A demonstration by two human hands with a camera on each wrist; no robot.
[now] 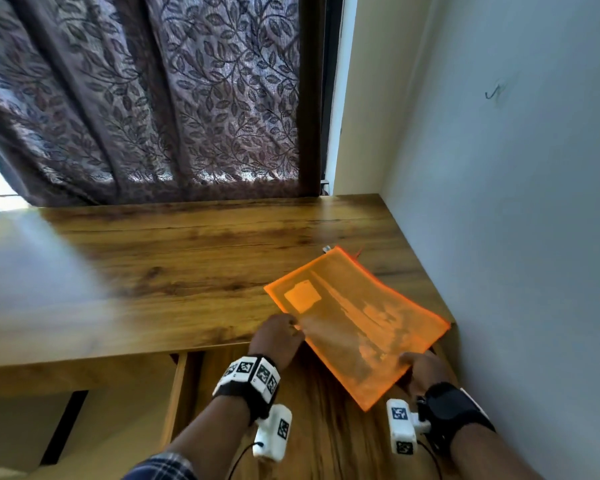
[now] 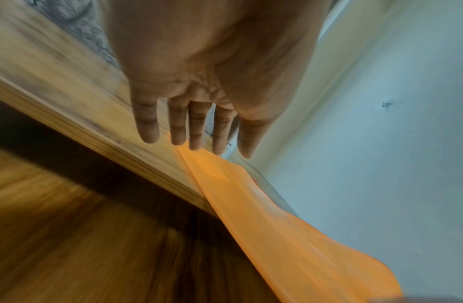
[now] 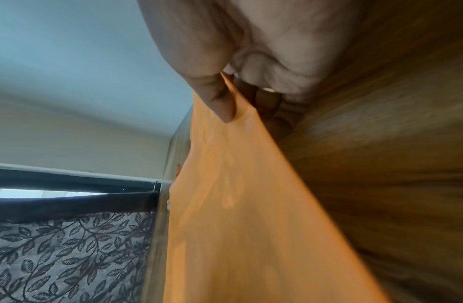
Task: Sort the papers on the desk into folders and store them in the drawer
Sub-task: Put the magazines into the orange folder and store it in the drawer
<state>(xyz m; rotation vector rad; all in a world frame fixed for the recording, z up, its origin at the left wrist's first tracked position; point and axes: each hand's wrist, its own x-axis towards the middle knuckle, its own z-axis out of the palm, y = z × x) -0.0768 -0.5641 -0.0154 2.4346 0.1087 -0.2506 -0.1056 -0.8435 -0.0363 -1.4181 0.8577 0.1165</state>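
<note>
An orange mesh folder [image 1: 357, 323] with papers showing through it lies tilted at the desk's [image 1: 187, 271] right front corner. Its near half hangs out over the open drawer [image 1: 326, 431]. My right hand [image 1: 420, 370] pinches the folder's near right edge, with the thumb on top of the folder [image 3: 238, 205] and the fingers [image 3: 271, 106] underneath. My left hand [image 1: 278, 336] is at the folder's left edge over the desk front. Its fingers [image 2: 196, 131] are straight and spread, their tips just at the edge of the folder [image 2: 277, 225].
A pale wall [image 1: 516, 237] runs close along the desk's right side. A leaf-patterned curtain [image 1: 136, 98] hangs behind the desk. The drawer's left wall [image 1: 179, 393] stands to the left of my left wrist. The desk top reflects bright window light on its left.
</note>
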